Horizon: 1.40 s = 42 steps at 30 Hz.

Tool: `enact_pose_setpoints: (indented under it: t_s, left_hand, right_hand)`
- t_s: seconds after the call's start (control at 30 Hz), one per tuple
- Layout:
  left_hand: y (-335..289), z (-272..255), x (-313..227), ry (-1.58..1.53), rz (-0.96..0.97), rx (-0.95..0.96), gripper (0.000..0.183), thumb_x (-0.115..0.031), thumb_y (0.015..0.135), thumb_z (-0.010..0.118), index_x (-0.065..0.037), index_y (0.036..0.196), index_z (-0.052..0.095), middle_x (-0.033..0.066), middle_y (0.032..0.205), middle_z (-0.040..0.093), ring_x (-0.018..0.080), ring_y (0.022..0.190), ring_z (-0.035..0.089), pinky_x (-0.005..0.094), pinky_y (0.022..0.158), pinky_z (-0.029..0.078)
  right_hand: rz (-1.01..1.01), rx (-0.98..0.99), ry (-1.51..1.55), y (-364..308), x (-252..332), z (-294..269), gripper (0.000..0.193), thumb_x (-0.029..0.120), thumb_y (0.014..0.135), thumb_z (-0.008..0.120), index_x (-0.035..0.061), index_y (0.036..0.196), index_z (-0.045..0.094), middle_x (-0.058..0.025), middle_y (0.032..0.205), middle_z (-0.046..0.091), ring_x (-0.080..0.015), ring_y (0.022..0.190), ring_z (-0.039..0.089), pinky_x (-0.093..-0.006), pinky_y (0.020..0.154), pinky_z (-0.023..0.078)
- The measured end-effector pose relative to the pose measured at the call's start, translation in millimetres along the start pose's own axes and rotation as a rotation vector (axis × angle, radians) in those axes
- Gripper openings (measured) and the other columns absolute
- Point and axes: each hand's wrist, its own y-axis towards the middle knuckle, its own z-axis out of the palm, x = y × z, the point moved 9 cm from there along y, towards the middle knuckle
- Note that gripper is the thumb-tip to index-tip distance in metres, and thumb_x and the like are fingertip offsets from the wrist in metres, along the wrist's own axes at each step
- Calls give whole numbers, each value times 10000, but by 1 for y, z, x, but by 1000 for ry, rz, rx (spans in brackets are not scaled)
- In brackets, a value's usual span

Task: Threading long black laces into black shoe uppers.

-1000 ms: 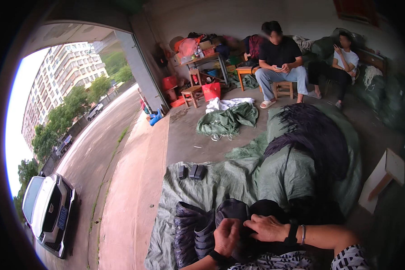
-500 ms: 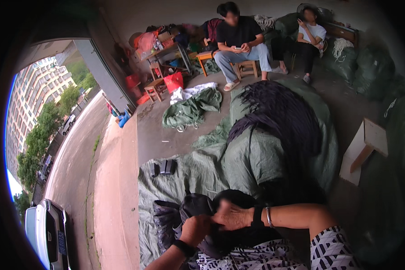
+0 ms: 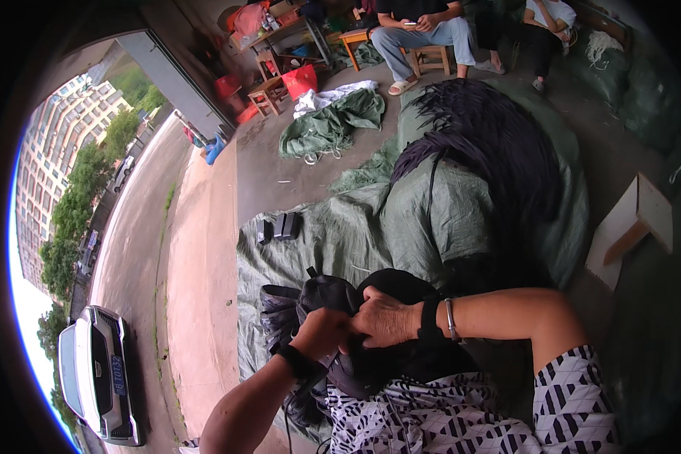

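My left hand (image 3: 321,333) and my right hand (image 3: 386,316) meet over a bundle of dark grey and black fabric (image 3: 327,296) at my lap. The fingers of both are closed and pressed together, and what they pinch is hidden between them. Each wrist wears a black band, and the right also has a metal bracelet. Beside my left hand lie gathered dark folds (image 3: 280,306). Beyond my right hand, a thick heap of long black strips (image 3: 480,140) drapes over a bulging green woven sack (image 3: 450,212).
A green sheet (image 3: 325,227) with small black boxes (image 3: 286,226) spreads ahead. A white and brown board piece (image 3: 634,223) stands at right. Two seated people, a crumpled green and white sack (image 3: 337,121) and stools (image 3: 268,92) are farther back. Outside at left is a white car (image 3: 94,371).
The view has tipped downward, so the surroundings sit higher in the picture. My hands stay together at the dark fabric, with the right fingers now bent more closely against the left hand.
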Motion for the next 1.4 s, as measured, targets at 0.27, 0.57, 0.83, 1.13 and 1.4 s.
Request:
enact_pose_setpoints:
  t_s: [0.27,0.57,0.83,1.13,1.4]
  left_hand:
    - [7,11,-9,445,117,129,238,-319,848,538,-121,809,664,21,554,635,197,632,676,360,636,515]
    - [5,14,0,168,-21,186,303,-354,888,483,-126,804,664,9,585,657,153,646,685,320,624,514]
    - [15,22,-16,608,148,273,270,-291,860,496,-93,773,658,31,572,646,218,672,689,361,624,520]
    - [0,-2,-17,794,328,-33,167,-191,815,590,-69,923,625,132,775,674,336,727,677,440,615,533]
    - [-71,-44,-7,175,439,-549,140,-147,878,587,-61,977,538,97,705,601,258,671,637,352,555,496]
  right_hand:
    - [-68,-65,-136,0,7,14,208,315,729,676,131,818,635,-55,697,631,-240,733,639,-402,836,358]
    - [-78,-195,-98,-6,7,2,197,279,700,700,127,789,610,-44,638,607,-246,684,634,-394,788,356]
    - [-157,-155,-236,-1,13,8,210,310,688,716,169,767,583,-8,655,595,-206,674,623,-383,757,355]
    - [-255,-234,-228,-3,16,4,150,272,771,668,134,768,608,-29,611,590,-215,658,635,-376,730,386]
    - [130,-40,790,18,0,-14,198,231,862,618,33,879,619,-135,741,635,-335,725,625,-375,689,481]
